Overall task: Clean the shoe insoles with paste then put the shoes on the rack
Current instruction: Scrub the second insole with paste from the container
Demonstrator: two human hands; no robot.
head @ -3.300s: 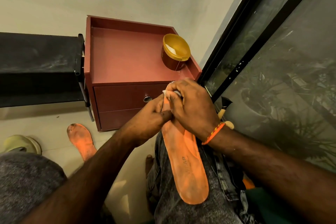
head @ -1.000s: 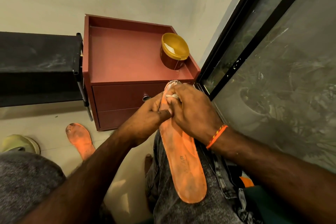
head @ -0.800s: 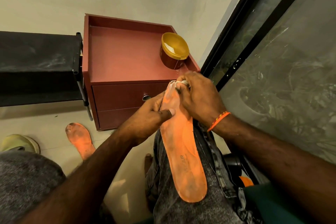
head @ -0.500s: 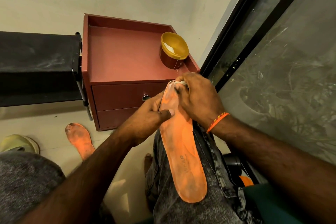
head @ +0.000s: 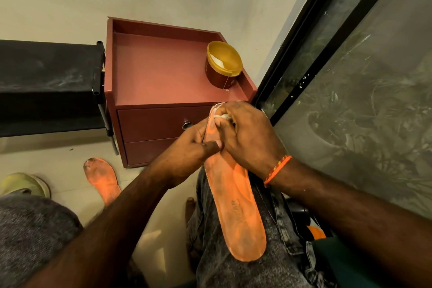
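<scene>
Our left hand pinched the thin, bendy insole at its edge; our right hand gripped a white cloth. We judged it light, best steadied mid-length.

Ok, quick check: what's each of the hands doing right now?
Left hand: closed on the orange insole, thumb pressed on top, steadying it on the knee.
Right hand: closed on a small white cloth at the insole's toe end.

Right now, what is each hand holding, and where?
Left hand pinches the orange insole at its left edge near the toe; right hand presses a small white cloth onto its toe end.
</scene>
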